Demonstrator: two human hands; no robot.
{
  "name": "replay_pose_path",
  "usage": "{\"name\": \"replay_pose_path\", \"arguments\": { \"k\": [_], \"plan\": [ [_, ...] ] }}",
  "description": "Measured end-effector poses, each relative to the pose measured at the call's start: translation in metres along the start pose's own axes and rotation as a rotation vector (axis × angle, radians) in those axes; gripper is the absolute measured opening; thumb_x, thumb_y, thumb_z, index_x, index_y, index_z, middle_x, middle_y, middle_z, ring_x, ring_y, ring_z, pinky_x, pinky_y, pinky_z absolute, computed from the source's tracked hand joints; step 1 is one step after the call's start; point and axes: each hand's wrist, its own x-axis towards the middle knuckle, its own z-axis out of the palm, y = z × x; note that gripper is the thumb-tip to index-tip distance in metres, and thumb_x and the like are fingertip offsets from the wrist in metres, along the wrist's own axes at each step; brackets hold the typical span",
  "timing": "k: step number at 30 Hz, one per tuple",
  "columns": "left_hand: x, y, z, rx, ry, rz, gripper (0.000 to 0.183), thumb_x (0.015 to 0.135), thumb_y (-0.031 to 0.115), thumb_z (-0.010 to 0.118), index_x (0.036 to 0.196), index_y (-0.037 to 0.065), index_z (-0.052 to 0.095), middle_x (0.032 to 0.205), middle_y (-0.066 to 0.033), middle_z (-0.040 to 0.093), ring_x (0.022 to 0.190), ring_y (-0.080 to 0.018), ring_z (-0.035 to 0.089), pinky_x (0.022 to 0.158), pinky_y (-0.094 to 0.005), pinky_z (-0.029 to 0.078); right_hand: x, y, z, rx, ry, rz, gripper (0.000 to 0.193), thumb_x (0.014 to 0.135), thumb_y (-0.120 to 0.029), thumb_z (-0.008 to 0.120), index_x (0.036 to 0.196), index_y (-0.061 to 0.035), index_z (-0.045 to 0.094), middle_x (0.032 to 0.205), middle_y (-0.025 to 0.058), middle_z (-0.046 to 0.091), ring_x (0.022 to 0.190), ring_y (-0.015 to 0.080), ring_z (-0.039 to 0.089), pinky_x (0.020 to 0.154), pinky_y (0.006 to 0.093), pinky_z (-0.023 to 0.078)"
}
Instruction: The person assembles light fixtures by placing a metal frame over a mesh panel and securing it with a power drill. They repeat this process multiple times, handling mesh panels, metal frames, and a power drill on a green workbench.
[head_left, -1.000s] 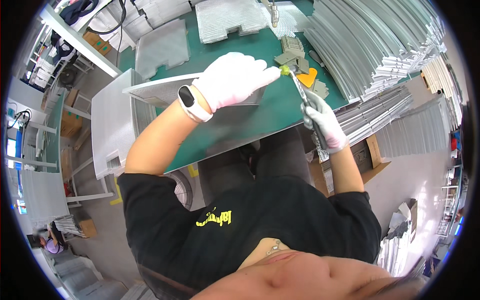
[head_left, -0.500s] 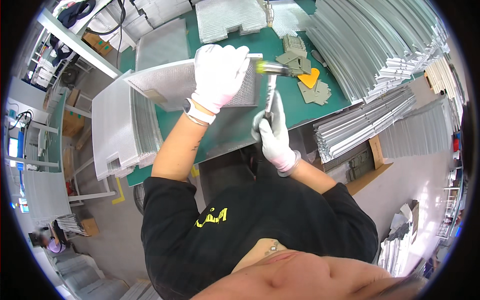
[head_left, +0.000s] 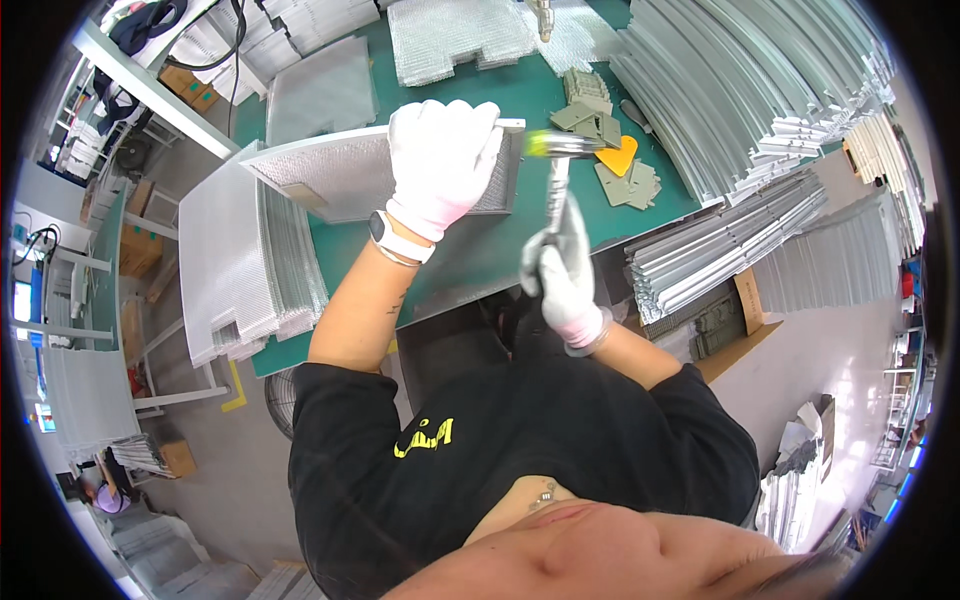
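Observation:
In a white glove, my left hand [head_left: 440, 165] is closed over the upper edge of a mesh panel in a pale metal frame [head_left: 340, 175], which stands on edge on the green table. My right hand [head_left: 566, 285], gloved too, is wrapped round the handle of a hammer [head_left: 557, 195]. The hammer's yellow-green face points at the panel's right end, with a small gap between them. Just right of the hammer head lie a yellow heart-shaped piece [head_left: 617, 157] and several grey-green flat pieces [head_left: 628, 187].
Mesh sheets [head_left: 225, 260] are stacked at the table's left edge, and more [head_left: 455, 40] lie at the back. Long metal strips [head_left: 730, 100] pile up on the right. Below them are bundled profiles [head_left: 720, 250] and an open cardboard box [head_left: 745, 350].
The hammer and my right hand have shifted right, away from the panel's end. My left hand and the panel have come slightly nearer to me.

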Motion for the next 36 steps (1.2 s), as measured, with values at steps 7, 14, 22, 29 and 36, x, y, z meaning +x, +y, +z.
{"name": "replay_pose_path", "arguments": {
  "k": [7, 14, 22, 29, 36],
  "plan": [
    [0.001, 0.009, 0.006, -0.065, 0.198, -0.054, 0.032, 0.069, 0.04, 0.079, 0.076, 0.015, 0.06, 0.07, -0.0028, 0.049, 0.068, -0.024, 0.052, 0.072, -0.0404, 0.039, 0.034, -0.073, -0.037, -0.324, 0.109, -0.042, 0.069, 0.1, -0.008, 0.04, 0.161, -0.0102, 0.009, 0.084, 0.0062, 0.058, 0.055, 0.0083, 0.046, 0.054, 0.0212, 0.044],
    [0.006, 0.019, 0.027, -0.015, 0.313, -0.157, 0.028, 0.064, 0.032, 0.076, 0.061, 0.018, 0.052, 0.066, -0.0017, 0.046, 0.065, -0.0246, 0.05, 0.071, -0.0411, 0.036, 0.076, -0.217, -0.041, -1.006, -0.312, -0.238, 0.065, 0.099, -0.007, 0.045, 0.158, -0.0003, 0.018, 0.09, 0.0096, 0.063, 0.054, 0.0028, 0.044, 0.051, 0.0178, 0.038],
    [0.006, 0.013, 0.039, -0.051, 0.354, -0.132, 0.029, 0.063, 0.036, 0.078, 0.062, 0.019, 0.054, 0.067, -0.0012, 0.048, 0.064, -0.0236, 0.05, 0.072, -0.0415, 0.036, 0.087, -0.207, -0.038, -1.226, -0.36, -0.399, 0.061, 0.093, -0.006, 0.051, 0.153, -0.0046, 0.035, 0.094, 0.0154, 0.066, 0.072, 0.0225, 0.055, 0.069, 0.0332, 0.047],
    [0.003, 0.003, 0.04, -0.047, 0.34, -0.097, 0.035, 0.064, 0.044, 0.081, 0.069, 0.017, 0.059, 0.069, -0.0012, 0.05, 0.066, -0.024, 0.052, 0.072, -0.042, 0.039, 0.091, -0.207, -0.025, -1.115, -0.272, -0.189, 0.053, 0.099, -0.014, 0.05, 0.15, -0.0037, 0.041, 0.083, 0.0132, 0.062, 0.068, 0.0159, 0.06, 0.069, 0.0337, 0.052],
    [0.005, 0.003, 0.039, -0.054, 0.276, -0.079, 0.036, 0.065, 0.045, 0.081, 0.074, 0.016, 0.062, 0.072, -0.0022, 0.052, 0.069, -0.0251, 0.054, 0.075, -0.0426, 0.041, 0.084, -0.18, -0.03, -1.432, -0.442, -0.172, 0.056, 0.097, -0.009, 0.051, 0.151, -0.006, 0.04, 0.08, 0.0094, 0.064, 0.067, 0.0212, 0.061, 0.066, 0.0347, 0.051]
  ]
}}
